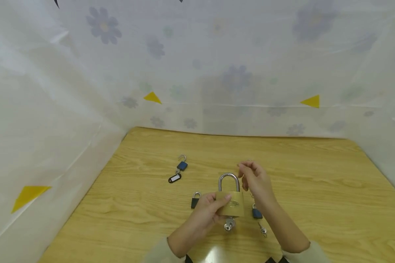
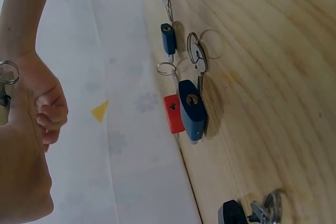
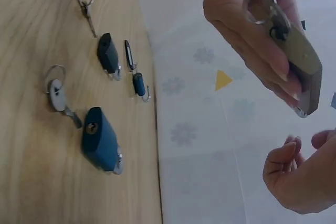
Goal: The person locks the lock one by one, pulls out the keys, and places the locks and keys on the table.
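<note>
A large brass padlock (image 1: pixel 234 203) is held up over the table by my left hand (image 1: pixel 206 208), thumb on its front face. Its steel shackle (image 1: pixel 229 176) points away from me and looks closed. Keys on a ring (image 1: pixel 229 223) hang from its lower end, near me. Beside the shackle, my right hand (image 1: pixel 257 181) is raised with loosely bent fingers, and no object shows in it. In the right wrist view the padlock (image 3: pixel 307 64) is seen from its key end, with the left hand (image 3: pixel 252 30) wrapped round it and the right hand (image 3: pixel 302 174) below.
On the wooden table (image 1: pixel 135 219) lie a black padlock (image 1: pixel 195 202), a blue padlock (image 1: pixel 257 212) with a key (image 1: pixel 263 230) near it, and a small blue padlock (image 1: pixel 182 166) with a black tag (image 1: pixel 175 178). A red padlock (image 2: pixel 174 114) shows too. Flowered sheeting (image 1: pixel 184 73) surrounds the table.
</note>
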`<state>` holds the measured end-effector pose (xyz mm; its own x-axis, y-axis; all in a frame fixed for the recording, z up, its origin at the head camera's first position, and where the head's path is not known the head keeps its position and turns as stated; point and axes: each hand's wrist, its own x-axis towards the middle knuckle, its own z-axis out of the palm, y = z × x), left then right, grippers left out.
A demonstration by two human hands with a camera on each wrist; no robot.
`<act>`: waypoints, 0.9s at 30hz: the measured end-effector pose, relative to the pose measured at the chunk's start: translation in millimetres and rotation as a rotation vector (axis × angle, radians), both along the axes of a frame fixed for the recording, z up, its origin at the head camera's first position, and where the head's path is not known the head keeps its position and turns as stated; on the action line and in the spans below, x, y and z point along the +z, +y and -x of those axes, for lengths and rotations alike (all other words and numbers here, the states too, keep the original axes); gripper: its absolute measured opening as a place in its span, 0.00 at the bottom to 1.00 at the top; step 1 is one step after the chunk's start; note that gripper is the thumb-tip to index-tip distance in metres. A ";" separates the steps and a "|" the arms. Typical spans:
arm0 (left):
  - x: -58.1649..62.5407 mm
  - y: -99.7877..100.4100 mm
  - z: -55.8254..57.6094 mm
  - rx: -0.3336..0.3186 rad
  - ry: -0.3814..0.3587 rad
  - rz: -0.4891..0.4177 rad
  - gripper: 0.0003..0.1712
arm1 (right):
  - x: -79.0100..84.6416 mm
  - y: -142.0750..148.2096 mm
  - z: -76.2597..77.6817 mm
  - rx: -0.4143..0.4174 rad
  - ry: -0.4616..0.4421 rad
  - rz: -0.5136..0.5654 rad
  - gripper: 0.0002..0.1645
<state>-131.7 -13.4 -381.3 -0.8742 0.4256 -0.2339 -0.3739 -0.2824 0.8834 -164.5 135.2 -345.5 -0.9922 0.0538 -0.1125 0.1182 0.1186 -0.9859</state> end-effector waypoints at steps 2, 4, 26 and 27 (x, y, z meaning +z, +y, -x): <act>-0.2 0.0 0.5 0.006 -0.004 -0.004 0.22 | -3.9 2.2 -3.3 -0.032 -0.005 0.004 0.16; 0.0 -0.2 0.5 0.003 -0.010 -0.017 0.23 | -10.6 4.6 -8.8 -0.011 -0.040 0.008 0.19; -6.0 4.0 10.9 0.228 0.024 -0.018 0.22 | -119.6 -12.0 -48.5 0.304 0.252 0.328 0.18; -5.7 3.6 10.6 0.216 0.023 -0.026 0.22 | -115.9 -13.9 -49.2 0.287 0.270 0.321 0.16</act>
<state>-142.3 -9.8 -387.0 -0.9508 0.2331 -0.2040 -0.2816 -0.3765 0.8826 -115.3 121.4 -461.4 -0.9578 -0.2207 0.1843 -0.1392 -0.2051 -0.9688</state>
